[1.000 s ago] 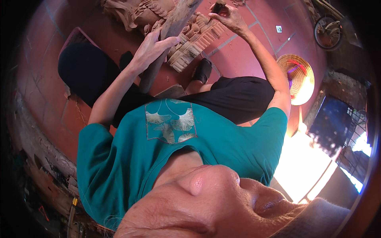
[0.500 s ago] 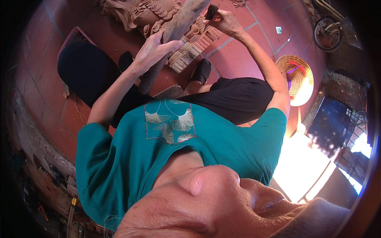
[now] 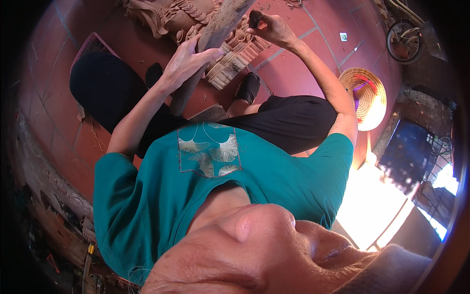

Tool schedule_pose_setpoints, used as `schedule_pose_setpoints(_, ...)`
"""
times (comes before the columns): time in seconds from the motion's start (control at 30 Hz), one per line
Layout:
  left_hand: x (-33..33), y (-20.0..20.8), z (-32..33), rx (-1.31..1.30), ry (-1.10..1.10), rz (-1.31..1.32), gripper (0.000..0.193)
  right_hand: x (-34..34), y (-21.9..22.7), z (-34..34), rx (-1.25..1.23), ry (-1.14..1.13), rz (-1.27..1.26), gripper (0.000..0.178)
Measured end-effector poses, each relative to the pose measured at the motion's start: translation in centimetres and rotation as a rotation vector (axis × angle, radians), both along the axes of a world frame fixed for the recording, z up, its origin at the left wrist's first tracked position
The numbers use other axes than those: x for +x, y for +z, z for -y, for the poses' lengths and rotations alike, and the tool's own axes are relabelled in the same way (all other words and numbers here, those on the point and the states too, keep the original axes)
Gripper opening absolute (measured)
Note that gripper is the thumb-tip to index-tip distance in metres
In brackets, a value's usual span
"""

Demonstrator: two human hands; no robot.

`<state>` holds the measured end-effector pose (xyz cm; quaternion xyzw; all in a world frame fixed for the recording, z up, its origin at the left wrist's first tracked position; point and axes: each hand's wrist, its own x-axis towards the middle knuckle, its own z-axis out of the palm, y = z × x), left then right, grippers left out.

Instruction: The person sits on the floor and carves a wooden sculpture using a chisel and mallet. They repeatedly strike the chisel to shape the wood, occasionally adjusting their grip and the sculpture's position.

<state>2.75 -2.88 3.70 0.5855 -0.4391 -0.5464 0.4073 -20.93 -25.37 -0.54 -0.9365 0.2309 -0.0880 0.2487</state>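
A long, rough wooden pole (image 3: 221, 23) slants from the upper middle down toward my lap. My left hand (image 3: 187, 63) grips it at mid-length, thumb laid across and fingers at its far side. To the right, my right hand (image 3: 275, 30) is raised and pinches a small dark block-like piece (image 3: 255, 19), whose kind I cannot make out. Beneath and beyond the pole lies a brown carved wood piece (image 3: 183, 17) with curled, scale-like relief. Its ridged, stepped end (image 3: 235, 63) shows between my two hands, and the pole hides part of the carving.
Red floor tiles (image 3: 313, 54) with pale joints surround me, with small wood chips scattered about. A woven conical hat (image 3: 364, 98) with a purple strap sits to the right. Farther right stands a wheel (image 3: 404, 41). A pink-edged item (image 3: 93, 43) lies beside my left knee.
My right hand has shifted slightly left and down with the dark piece. The upper end of the pole has moved a little left; my left hand keeps its hold.
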Motion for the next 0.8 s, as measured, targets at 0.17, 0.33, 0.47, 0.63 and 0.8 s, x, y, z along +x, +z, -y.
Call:
schedule_pose_setpoints(0.17, 0.0, 0.0, 0.0, -0.002, -0.007, 0.027, 0.062, -0.2, -0.8, 0.5, -0.004, 0.057, 0.086, 0.033)
schedule_pose_setpoints(0.33, -0.7, 1.1, -0.3, -0.093, 0.018, -0.013, 0.058, 0.0, -0.5, 0.5, 0.020, 0.104, 0.075, 0.034)
schedule_pose_setpoints(0.47, -1.3, -0.4, 0.1, -0.190, -0.015, 0.112, 0.056, 0.1, -0.9, 0.5, -0.010, 0.056, -0.015, 0.037)
schedule_pose_setpoints(0.63, -0.3, -0.1, 0.1, -0.007, -0.070, -0.009, 0.053, 0.7, 0.1, -0.1, 0.031, 0.052, -0.010, 0.037)
schedule_pose_setpoints(0.8, -1.1, 0.6, -0.3, -0.186, 0.075, 0.022, 0.048, 0.7, -0.2, 0.2, 0.045, 0.038, 0.038, 0.036)
